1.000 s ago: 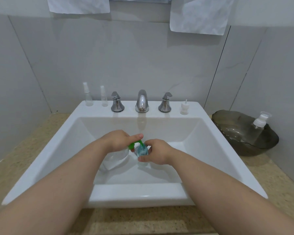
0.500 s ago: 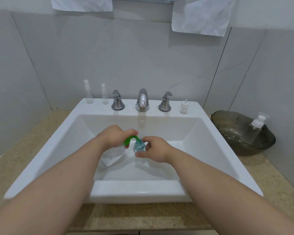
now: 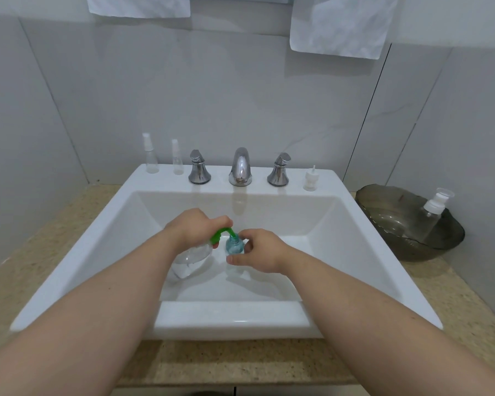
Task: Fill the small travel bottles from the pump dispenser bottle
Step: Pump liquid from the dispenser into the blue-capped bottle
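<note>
Over the white sink basin (image 3: 340, 252), my left hand (image 3: 193, 227) grips the green pump head (image 3: 223, 234) of a clear dispenser bottle (image 3: 190, 257), a finger lying on top of the pump. The green spout points into the mouth of a small bluish travel bottle (image 3: 234, 244). My right hand (image 3: 259, 250) holds that small bottle upright between thumb and fingers. Two small clear spray bottles (image 3: 151, 154) (image 3: 177, 158) stand on the sink ledge at the back left. A small white pump cap (image 3: 310, 180) sits on the ledge at the back right.
A chrome faucet (image 3: 240, 167) with two handles (image 3: 199, 171) (image 3: 279, 170) is at the back of the sink. A dark glass bowl (image 3: 389, 221) on the right counter holds a clear pump bottle (image 3: 433, 212). White towels (image 3: 340, 24) hang on the wall above.
Both hands stay together over the basin with the spout at the small bottle's mouth. They sit slightly higher in view, with the camera tilted a little.
</note>
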`<state>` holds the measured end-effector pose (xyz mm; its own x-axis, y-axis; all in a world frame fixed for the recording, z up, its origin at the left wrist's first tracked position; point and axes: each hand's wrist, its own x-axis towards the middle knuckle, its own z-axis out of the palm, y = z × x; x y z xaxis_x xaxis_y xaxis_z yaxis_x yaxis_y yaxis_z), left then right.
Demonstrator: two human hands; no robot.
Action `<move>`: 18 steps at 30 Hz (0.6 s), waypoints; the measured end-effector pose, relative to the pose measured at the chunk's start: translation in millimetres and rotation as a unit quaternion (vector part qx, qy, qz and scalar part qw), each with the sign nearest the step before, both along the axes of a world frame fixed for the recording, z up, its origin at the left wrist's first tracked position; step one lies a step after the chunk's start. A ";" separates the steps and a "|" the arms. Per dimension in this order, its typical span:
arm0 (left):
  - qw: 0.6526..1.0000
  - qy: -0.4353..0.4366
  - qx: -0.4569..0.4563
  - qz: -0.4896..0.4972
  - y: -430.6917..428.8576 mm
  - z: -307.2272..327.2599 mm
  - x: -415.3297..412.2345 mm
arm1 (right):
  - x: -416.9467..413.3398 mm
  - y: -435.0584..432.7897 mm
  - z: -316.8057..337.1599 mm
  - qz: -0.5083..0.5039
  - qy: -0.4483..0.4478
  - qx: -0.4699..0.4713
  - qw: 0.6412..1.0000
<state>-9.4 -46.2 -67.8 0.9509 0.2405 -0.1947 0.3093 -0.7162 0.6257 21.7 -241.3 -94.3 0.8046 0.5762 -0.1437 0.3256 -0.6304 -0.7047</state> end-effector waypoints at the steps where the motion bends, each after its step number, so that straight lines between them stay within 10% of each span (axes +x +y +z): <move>1: 1.000 0.000 -0.002 0.001 0.3 -0.4 0.2 | -0.2 -0.1 -0.1 0.000 -0.001 0.000 1.000; 18: 1.000 0.000 -0.016 0.007 1.3 3.0 -3.3 | -1.6 2.6 -0.8 0.006 -0.003 0.000 1.000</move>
<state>-12.8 -44.9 -64.8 0.9476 0.2480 -0.2013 0.3187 -0.6918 0.6479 20.1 -238.7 -95.2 0.7988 0.5853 -0.1391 0.3372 -0.6270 -0.7022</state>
